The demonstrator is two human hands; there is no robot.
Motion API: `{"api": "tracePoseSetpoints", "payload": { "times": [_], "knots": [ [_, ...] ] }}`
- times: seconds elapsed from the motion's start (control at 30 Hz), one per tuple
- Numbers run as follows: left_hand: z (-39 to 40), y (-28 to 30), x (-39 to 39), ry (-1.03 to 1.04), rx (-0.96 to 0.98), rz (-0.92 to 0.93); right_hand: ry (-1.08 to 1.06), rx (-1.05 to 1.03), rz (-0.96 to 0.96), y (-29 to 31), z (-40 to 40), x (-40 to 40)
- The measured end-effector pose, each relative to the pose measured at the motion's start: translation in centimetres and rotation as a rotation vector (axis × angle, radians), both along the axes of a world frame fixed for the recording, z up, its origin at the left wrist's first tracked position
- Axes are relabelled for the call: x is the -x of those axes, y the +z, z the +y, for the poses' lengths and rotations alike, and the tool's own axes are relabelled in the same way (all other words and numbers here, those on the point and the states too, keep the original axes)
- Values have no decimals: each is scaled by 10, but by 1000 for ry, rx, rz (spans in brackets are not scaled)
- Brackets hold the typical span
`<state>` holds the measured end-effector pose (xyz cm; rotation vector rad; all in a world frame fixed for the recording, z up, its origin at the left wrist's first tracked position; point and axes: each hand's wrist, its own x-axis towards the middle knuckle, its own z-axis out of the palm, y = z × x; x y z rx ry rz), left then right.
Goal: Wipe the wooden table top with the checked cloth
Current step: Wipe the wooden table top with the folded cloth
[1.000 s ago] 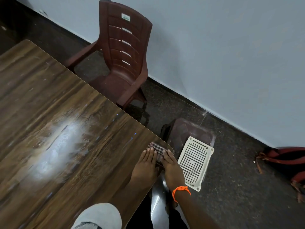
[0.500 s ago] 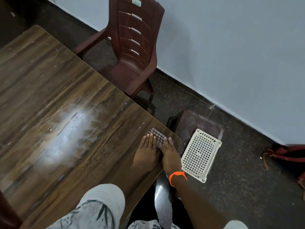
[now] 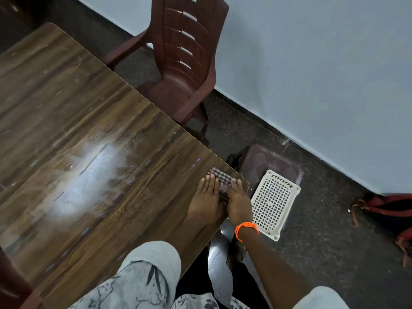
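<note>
Head view is showing both hands pressing flat on the checked cloth at the rounded near-right corner of the wooden counter. The left hand and right hand are lying side by side, fingers stretched out and unclenched — pinning the folded cloth under palms and fingertips rather than gripping it. The cloth is sitting just beside the counter's edge, above a white perforated tray on the floor. A pale, shiny patch is showing further left on the counter, well apart from the cloth. Pushing on toward the corner could be risking the cloth slipping off the edge — or leaving that patch unwiped.
</note>
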<state>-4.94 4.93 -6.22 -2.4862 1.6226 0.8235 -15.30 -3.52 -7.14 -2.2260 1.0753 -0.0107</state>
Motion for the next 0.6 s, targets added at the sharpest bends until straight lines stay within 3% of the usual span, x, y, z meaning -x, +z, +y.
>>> {"api": "tracePoseSetpoints", "payload": {
  "times": [0.27, 0.43, 0.6],
  "knots": [
    [73, -7, 29, -37, -30, 29, 83, -1, 8, -4, 64, 33],
    [46, -8, 34, -104, 1, 34, -30, 20, -13, 0, 34, 41],
    [22, -8, 18, -21, 10, -18, -35, 33, -12, -2, 14, 12]
  ]
}}
